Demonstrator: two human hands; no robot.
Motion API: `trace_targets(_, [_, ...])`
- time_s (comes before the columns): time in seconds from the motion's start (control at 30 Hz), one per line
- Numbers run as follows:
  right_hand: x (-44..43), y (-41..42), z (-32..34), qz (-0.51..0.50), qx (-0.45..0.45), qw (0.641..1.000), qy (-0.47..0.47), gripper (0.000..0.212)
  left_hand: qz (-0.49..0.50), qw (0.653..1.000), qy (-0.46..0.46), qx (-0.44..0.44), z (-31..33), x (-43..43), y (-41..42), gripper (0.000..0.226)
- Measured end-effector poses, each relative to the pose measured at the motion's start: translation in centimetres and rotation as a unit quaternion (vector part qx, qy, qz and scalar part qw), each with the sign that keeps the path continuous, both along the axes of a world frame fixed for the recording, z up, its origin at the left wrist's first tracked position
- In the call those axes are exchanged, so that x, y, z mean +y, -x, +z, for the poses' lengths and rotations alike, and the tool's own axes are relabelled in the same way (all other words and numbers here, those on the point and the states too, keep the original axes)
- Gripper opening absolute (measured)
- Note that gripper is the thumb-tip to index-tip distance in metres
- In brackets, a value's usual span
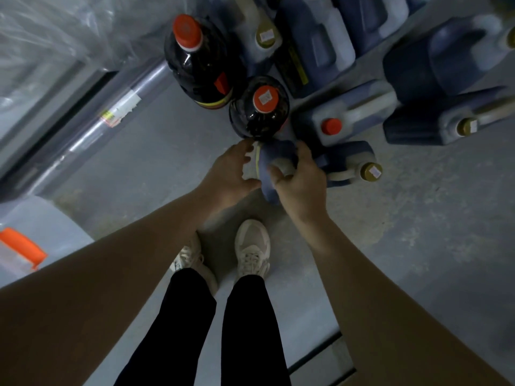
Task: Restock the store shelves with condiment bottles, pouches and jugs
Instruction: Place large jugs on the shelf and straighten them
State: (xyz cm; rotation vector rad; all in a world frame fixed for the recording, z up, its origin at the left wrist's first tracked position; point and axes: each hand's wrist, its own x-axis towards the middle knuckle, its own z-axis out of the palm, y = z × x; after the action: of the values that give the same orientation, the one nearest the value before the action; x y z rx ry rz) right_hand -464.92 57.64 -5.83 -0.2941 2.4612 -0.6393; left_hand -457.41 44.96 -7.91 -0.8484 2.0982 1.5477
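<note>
You stand on a grey concrete floor (145, 168) and look straight down at your 2 pale shoes (252, 246). Along the left side lies a long roll of clear film (111, 107), with loose plastic sheeting (55, 32) behind it. At the far left edge there is a pale container with an orange lid (19, 252).

The stock is on the floor ahead of your feet. There are 2 dark bottles with orange caps: the large bottle (200, 59) is farther away and the near bottle (260, 110) is just above your hands. To the right, several blue jugs are packed close together. Among them are a red-capped jug (345, 118) and an olive-capped jug (351, 165), which is just beside your right hand. The floor is open between the roll and the bottles, and also at the right below the jugs. A dark groove (320, 355) crosses the floor at the lower right.

The blue jug (276, 160) is between your 2 hands, just in front of the near bottle. I cannot tell if it rests on the floor or is lifted. Your left hand (231, 174) curves its fingers and thumb around the pale label side. Your right hand (301, 185) wraps over the top, with the thumb hooked at the pale handle. Both grips are closed around this jug.
</note>
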Motion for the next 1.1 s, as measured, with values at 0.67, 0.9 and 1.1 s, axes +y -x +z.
trace_targets(0.67, [-5.0, 6.2, -5.3, 0.012, -0.127, 0.980, 0.152, 0.109, -0.005, 0.989, 0.106, 0.107, -4.9, -6.8, 4.5, 0.098])
trace_targets(0.9, [-5.0, 5.9, -2.9, 0.019, -0.130, 0.977, 0.167, 0.105, -0.014, 0.989, 0.103, 0.107, -3.0, -7.2, 3.4, 0.098])
trace_targets(1.1, [-5.3, 6.6, 4.1, 0.002, -0.175, 0.960, 0.218, 0.103, 0.002, 0.987, 0.084, 0.136, 4.5, -9.0, 2.5, 0.099])
